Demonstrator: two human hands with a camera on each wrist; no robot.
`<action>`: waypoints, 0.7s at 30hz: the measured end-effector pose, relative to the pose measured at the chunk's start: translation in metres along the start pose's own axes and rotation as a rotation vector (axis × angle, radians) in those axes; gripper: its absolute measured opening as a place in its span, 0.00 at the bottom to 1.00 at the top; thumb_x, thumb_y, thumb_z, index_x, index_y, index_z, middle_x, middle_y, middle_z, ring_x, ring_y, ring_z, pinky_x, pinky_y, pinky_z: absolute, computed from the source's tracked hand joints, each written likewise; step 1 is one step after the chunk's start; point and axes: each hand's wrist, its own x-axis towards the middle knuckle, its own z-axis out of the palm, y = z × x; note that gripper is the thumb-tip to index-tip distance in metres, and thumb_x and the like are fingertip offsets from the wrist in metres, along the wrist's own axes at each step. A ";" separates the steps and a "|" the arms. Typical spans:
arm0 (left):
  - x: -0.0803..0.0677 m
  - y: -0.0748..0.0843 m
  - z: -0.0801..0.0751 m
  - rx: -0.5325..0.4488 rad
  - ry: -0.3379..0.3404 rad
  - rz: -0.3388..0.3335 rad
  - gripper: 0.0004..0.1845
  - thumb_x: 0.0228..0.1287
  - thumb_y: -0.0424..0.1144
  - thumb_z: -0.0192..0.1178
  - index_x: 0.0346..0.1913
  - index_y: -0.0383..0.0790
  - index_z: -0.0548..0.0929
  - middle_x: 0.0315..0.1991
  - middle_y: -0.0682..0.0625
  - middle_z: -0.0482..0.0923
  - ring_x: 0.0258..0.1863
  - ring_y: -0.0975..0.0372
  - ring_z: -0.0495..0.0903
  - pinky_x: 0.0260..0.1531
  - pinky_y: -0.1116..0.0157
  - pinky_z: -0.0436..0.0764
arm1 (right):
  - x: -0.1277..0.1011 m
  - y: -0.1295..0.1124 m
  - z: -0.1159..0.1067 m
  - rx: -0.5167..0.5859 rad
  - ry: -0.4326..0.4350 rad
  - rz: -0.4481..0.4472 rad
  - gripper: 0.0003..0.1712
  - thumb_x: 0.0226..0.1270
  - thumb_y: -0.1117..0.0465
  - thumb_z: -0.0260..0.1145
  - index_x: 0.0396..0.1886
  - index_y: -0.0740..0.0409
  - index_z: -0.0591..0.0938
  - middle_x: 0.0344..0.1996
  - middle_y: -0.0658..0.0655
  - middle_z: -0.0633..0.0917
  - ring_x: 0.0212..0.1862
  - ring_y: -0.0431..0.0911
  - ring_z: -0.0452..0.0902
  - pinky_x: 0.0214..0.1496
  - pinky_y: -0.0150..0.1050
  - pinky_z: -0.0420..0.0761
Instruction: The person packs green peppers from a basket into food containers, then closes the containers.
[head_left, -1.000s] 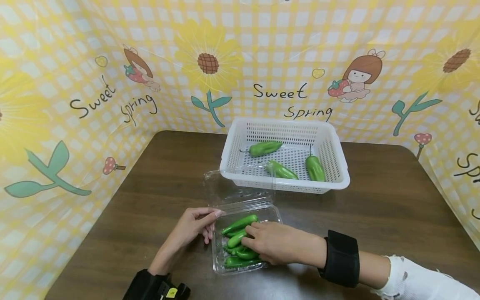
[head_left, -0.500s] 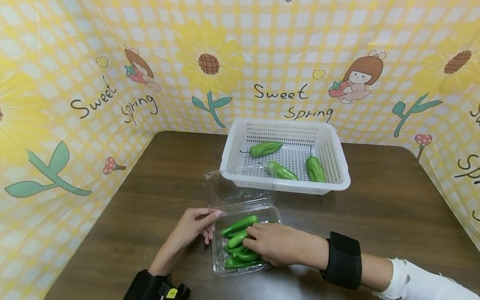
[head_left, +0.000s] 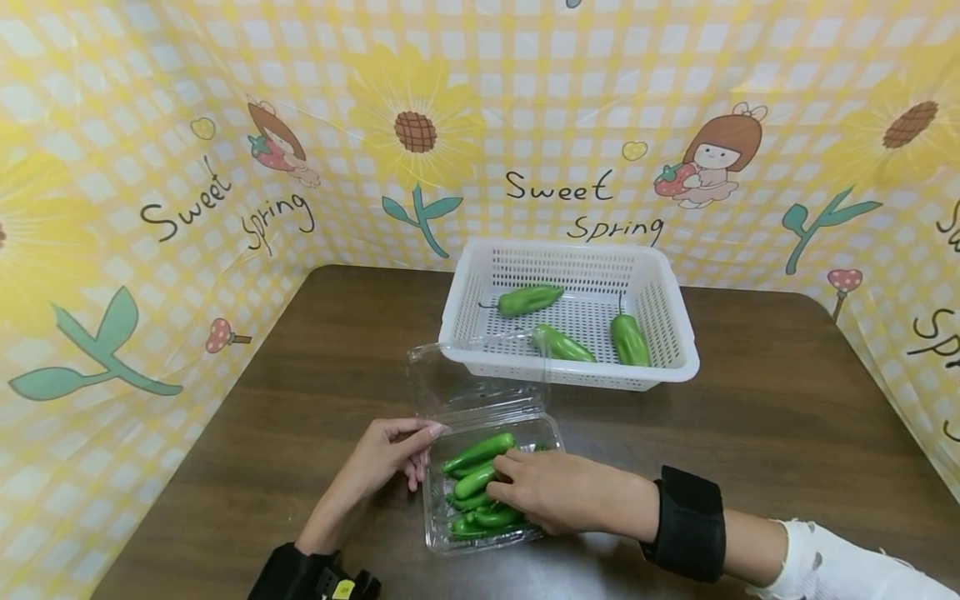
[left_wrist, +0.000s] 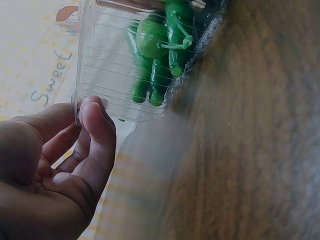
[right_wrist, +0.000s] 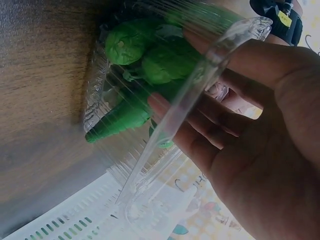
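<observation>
A clear plastic clamshell box (head_left: 551, 429) lies with its lid raised on the table and holds several green peppers (head_left: 480, 450). At the box's left rim, my left hand (head_left: 386, 454) pinches the edge between thumb and fingers, as the left wrist view also shows. My right hand (head_left: 558, 487) reaches over the right rim, its fingers down among the peppers. In the right wrist view, thumb and fingers lie on either side of a green pepper (right_wrist: 170, 65) inside the box. The fingertips are partly hidden by the box wall and peppers.
Behind the box stands a white perforated basket (head_left: 678, 367) with three larger green peppers (head_left: 530, 300) in it. The transparent lid (head_left: 480, 379) leans back and overlaps the basket's front in view. A yellow checked cloth (head_left: 555, 125) hangs behind and beside the brown table (head_left: 765, 400).
The right hand's fingers have shifted very slightly to the right among the peppers. The left hand keeps its hold on the rim, and the basket has not moved.
</observation>
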 end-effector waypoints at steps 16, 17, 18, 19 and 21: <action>-0.003 0.002 0.001 0.015 0.007 0.045 0.18 0.74 0.41 0.56 0.55 0.28 0.82 0.22 0.46 0.76 0.15 0.64 0.79 0.15 0.57 0.85 | -0.004 -0.004 -0.008 0.030 -0.049 0.029 0.16 0.65 0.64 0.67 0.51 0.47 0.78 0.43 0.47 0.77 0.44 0.37 0.71 0.41 0.25 0.78; -0.003 0.002 0.001 0.017 0.007 0.044 0.18 0.74 0.41 0.56 0.55 0.28 0.82 0.22 0.46 0.76 0.15 0.64 0.79 0.15 0.57 0.85 | -0.004 -0.005 -0.008 0.031 -0.054 0.034 0.16 0.64 0.64 0.67 0.51 0.47 0.78 0.43 0.46 0.76 0.44 0.36 0.71 0.41 0.25 0.78; -0.003 0.001 0.001 0.017 0.009 0.041 0.18 0.74 0.41 0.56 0.55 0.28 0.82 0.22 0.46 0.76 0.15 0.64 0.79 0.15 0.57 0.85 | -0.005 -0.006 -0.009 0.031 -0.056 0.037 0.17 0.64 0.64 0.68 0.51 0.47 0.78 0.43 0.46 0.76 0.44 0.36 0.71 0.41 0.25 0.78; -0.003 0.001 0.001 0.017 0.009 0.037 0.18 0.74 0.41 0.56 0.55 0.29 0.82 0.22 0.46 0.76 0.15 0.63 0.79 0.15 0.57 0.85 | -0.005 -0.006 -0.009 0.033 -0.057 0.040 0.18 0.63 0.65 0.68 0.51 0.46 0.78 0.43 0.46 0.76 0.44 0.36 0.71 0.41 0.25 0.78; -0.005 0.000 0.002 0.014 0.012 0.026 0.18 0.74 0.41 0.57 0.55 0.29 0.82 0.21 0.46 0.76 0.15 0.63 0.79 0.15 0.57 0.85 | -0.006 -0.007 -0.009 0.039 -0.063 0.044 0.19 0.63 0.65 0.69 0.51 0.46 0.78 0.44 0.46 0.77 0.45 0.36 0.71 0.42 0.24 0.78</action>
